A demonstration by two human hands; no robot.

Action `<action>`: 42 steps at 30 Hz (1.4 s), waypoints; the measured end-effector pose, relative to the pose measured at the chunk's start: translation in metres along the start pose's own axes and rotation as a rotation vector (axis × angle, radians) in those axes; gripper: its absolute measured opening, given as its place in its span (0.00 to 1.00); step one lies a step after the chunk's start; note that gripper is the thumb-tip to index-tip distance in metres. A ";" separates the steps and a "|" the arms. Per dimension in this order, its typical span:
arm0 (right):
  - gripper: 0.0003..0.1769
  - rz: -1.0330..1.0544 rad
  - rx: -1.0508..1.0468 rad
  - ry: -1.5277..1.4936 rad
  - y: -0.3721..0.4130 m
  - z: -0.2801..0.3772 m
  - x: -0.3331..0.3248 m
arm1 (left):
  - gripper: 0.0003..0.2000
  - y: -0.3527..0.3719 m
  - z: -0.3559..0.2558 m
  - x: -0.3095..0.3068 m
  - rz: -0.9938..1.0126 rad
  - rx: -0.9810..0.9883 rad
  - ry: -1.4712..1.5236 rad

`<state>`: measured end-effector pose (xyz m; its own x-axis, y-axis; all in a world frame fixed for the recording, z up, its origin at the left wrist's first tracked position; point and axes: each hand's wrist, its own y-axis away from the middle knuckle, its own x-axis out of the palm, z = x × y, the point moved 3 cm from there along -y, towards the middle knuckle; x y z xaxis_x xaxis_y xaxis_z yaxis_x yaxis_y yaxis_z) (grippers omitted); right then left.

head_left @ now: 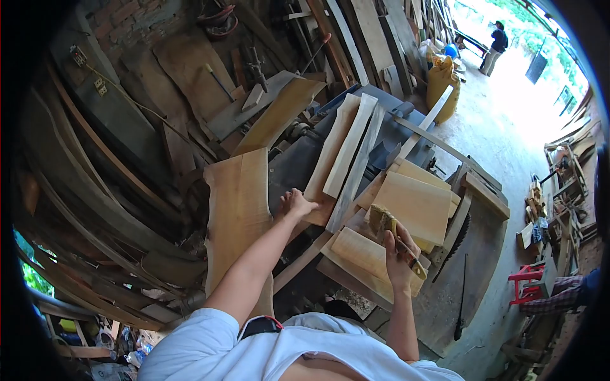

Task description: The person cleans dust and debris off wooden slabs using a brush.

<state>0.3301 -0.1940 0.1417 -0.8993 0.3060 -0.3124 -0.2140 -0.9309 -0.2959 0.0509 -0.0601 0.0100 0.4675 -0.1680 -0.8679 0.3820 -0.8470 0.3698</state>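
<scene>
My left hand (297,204), its fingers apart, is at the lower end of a long wooden board (332,149) and holds nothing. Beside that board lie a paler strip (351,146) and a greyish one (356,168). In my right hand (398,253) is a brush (383,220) with a wooden handle and yellowish bristles. The brush is over a stack of light boards (414,202) and a curved wooden piece (361,253). A wide plank with a wavy edge (238,219) lies to the left of my left hand.
A handsaw (454,247) and a thin dark tool (462,305) lie on the right. Planks lean along the left wall. A yellow sack (443,89), a red stool (528,282) and a person (496,47) are farther off. Someone's checkered clothing (562,296) shows at the right edge.
</scene>
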 end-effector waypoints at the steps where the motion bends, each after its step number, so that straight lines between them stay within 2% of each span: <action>1: 0.16 -0.002 0.001 -0.001 0.000 -0.001 -0.001 | 0.50 -0.009 0.002 0.001 0.023 0.000 0.070; 2: 0.16 -0.006 0.000 0.007 0.000 -0.002 -0.003 | 0.49 -0.016 0.003 0.004 0.046 0.000 0.139; 3: 0.16 -0.007 0.000 0.016 0.000 -0.003 -0.004 | 0.43 -0.017 0.000 0.001 -0.003 0.068 0.222; 4: 0.16 -0.006 0.006 0.018 0.001 -0.001 -0.006 | 0.43 -0.026 0.004 0.005 0.002 0.065 0.220; 6: 0.16 -0.001 0.046 -0.009 0.001 0.005 -0.009 | 0.31 -0.047 0.008 -0.002 -0.166 0.413 0.467; 8: 0.16 -0.012 0.052 -0.002 0.002 0.002 -0.010 | 0.18 -0.065 0.015 -0.024 -0.029 0.533 0.653; 10: 0.16 -0.016 0.047 -0.001 0.003 0.000 -0.010 | 0.14 -0.055 0.022 -0.070 0.071 0.556 0.711; 13: 0.15 -0.018 0.049 -0.038 0.005 -0.003 -0.005 | 0.15 -0.039 0.058 -0.113 0.223 0.453 0.747; 14: 0.15 -0.014 0.054 -0.046 0.006 -0.003 -0.003 | 0.15 -0.029 0.075 -0.118 0.220 0.446 0.741; 18: 0.15 0.009 -0.020 0.029 0.012 0.000 0.008 | 0.18 0.034 0.155 -0.124 0.376 0.147 1.053; 21: 0.17 0.027 -0.148 0.134 0.016 0.010 0.015 | 0.20 0.075 0.218 -0.108 0.379 0.090 1.129; 22: 0.17 0.008 -0.123 0.154 0.018 0.013 0.015 | 0.19 0.087 0.235 -0.102 0.387 0.098 1.136; 24: 0.22 0.139 -0.194 0.258 0.021 0.026 0.022 | 0.17 0.115 0.254 -0.094 0.361 0.095 1.093; 25: 0.22 0.122 -0.175 0.277 0.021 0.027 0.022 | 0.17 0.123 0.264 -0.086 0.393 0.102 1.084; 27: 0.24 0.216 -0.325 0.342 0.025 0.028 0.024 | 0.19 0.130 0.280 -0.078 0.256 0.128 1.008; 28: 0.24 0.192 -0.295 0.363 0.026 0.026 0.017 | 0.19 0.132 0.280 -0.073 0.295 0.140 0.990; 30: 0.26 0.243 -0.367 0.477 0.025 0.024 -0.001 | 0.23 0.136 0.279 -0.066 0.083 0.227 0.810; 31: 0.30 0.266 -0.325 0.531 0.024 0.017 -0.015 | 0.23 0.137 0.276 -0.059 0.107 0.238 0.809; 32: 0.30 0.261 -0.317 0.545 0.023 0.013 -0.032 | 0.25 0.138 0.275 -0.056 -0.006 0.290 0.641; 34: 0.36 0.243 0.155 0.464 0.020 -0.009 -0.068 | 0.28 0.147 0.277 -0.053 -0.246 0.369 0.298; 35: 0.36 0.126 0.026 0.413 0.021 -0.018 -0.086 | 0.28 0.159 0.261 -0.062 -0.219 0.325 0.258; 37: 0.21 0.032 -0.116 0.582 0.026 -0.025 -0.119 | 0.29 0.154 0.272 -0.051 -0.294 0.361 0.163; 38: 0.22 0.009 -0.102 0.651 0.028 -0.036 -0.139 | 0.29 0.155 0.275 -0.047 -0.368 0.405 0.065; 39: 0.23 -0.010 -0.097 0.717 0.029 -0.049 -0.159 | 0.30 0.161 0.268 -0.052 -0.354 0.368 -0.011; 40: 0.24 -0.035 -0.073 0.663 0.032 -0.064 -0.177 | 0.30 0.162 0.267 -0.048 -0.379 0.324 -0.003; 42: 0.28 -0.073 -0.057 0.579 0.038 -0.097 -0.199 | 0.31 0.157 0.276 -0.042 -0.325 0.373 0.124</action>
<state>0.5377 -0.2710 0.1055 -0.5245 0.4427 -0.7273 -0.2324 -0.8962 -0.3780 -0.1291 -0.3254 0.0132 0.4715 0.1765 -0.8640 0.2235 -0.9717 -0.0765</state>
